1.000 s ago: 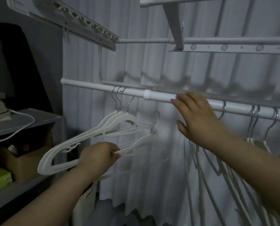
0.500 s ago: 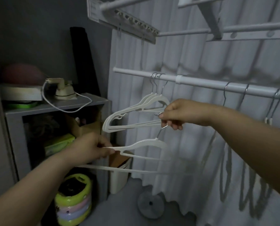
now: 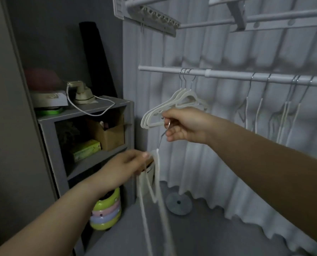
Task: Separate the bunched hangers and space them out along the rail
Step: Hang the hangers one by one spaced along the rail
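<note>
Right hand (image 3: 183,126): fingers (image 3: 173,133) curled tight, thumb and forefinger pinching the metal hook (image 3: 168,126) of one loose hanger (image 3: 157,172). The wire neck comes out below the fingers. The white body hangs almost straight down from them, off the rail (image 3: 228,74).

Left hand (image 3: 128,169): low and left of the right fingers, motion-blurred. Fingers are gathered narrow, and the thumb tip meets the loose hanger's shoulder just under the neck. One hanger arm runs down past the fingertips. Cannot tell whether it pinches or only touches.

Bunched hangers (image 3: 172,106): three of them, hooks packed together on the rail, up and slightly right of the right fingers. Their white shoulders sit just behind the right knuckles. More hangers (image 3: 283,111) hang further right along the rail, some in pairs.

Shelf unit (image 3: 48,122) stands left of the left fingers, with an iron (image 3: 81,93) on top. The flat box (image 3: 50,97) beside the iron has a printed mark, too small to read.

Half a second ago the loose hanger lay nearly level between the hands. Now it has swung to near vertical. The right hand keeps its hook pinch, and the left hand has dropped lower.
</note>
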